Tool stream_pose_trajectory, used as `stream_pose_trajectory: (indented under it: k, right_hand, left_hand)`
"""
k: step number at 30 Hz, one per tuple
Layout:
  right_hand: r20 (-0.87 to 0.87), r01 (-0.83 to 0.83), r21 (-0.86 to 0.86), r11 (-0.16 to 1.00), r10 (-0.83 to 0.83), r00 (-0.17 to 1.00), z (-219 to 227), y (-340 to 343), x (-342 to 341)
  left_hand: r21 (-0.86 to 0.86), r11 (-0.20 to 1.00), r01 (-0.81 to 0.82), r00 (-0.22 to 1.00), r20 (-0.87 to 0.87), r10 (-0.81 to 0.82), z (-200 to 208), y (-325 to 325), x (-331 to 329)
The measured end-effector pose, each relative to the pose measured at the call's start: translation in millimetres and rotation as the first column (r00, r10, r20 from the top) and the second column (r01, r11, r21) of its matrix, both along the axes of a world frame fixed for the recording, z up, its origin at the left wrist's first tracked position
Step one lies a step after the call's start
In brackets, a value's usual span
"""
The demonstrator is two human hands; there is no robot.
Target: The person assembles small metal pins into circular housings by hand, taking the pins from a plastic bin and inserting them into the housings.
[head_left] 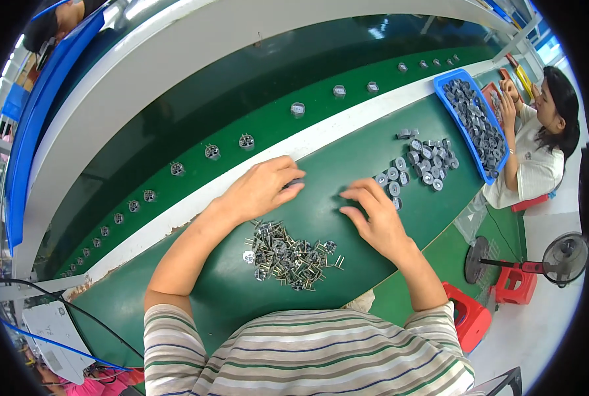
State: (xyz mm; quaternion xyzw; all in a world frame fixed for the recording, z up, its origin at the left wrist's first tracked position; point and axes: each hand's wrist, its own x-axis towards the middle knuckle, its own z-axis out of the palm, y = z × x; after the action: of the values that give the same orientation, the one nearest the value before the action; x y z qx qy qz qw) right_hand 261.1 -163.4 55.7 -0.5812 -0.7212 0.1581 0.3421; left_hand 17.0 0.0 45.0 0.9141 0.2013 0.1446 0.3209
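My left hand (263, 188) is closed, thumb and fingers pinching a small dark grey plastic housing (295, 183) that is mostly hidden by the fingertips. To its right my right hand (376, 221) hovers over the green table (334, 162), slightly blurred, thumb and fingers apart with nothing visible between them. A pile of small metal-pinned parts (291, 256) lies on the table below and between my hands. Beside my right hand begins a loose group of round grey housings (426, 162), which spreads toward the far right.
A blue tray (441, 89) full of grey housings stands at the right. Beyond it sits a person (535, 142), hands raised. Along the back runs a green conveyor belt (271, 125) with spaced-out round parts. A fan (563, 259) and red stools (467, 317) stand at the right.
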Motion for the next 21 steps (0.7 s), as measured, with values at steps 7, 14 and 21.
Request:
stream_pose_trajectory:
  k: [7, 14, 21]
  right_hand:
    - [-0.182, -0.035, -0.148, 0.988, 0.007, 0.983, -20.4, 56.3, -18.1]
    - [-0.145, 0.037, -0.202, 0.979, -0.067, 0.987, -9.0, 31.9, -13.8]
    - [-0.131, -0.388, -0.382, 0.838, 0.367, 0.921, 8.7, -19.2, -13.3]
  left_hand:
    - [-0.138, 0.974, -0.181, 0.965, 0.167, 0.202, -31.2, -12.7, 42.6]
    - [-0.090, 0.963, -0.254, 0.957, 0.119, 0.263, -24.3, -11.8, 46.3]
    - [0.339, 0.867, -0.366, 0.921, 0.266, 0.284, -17.8, 57.5, 41.4]
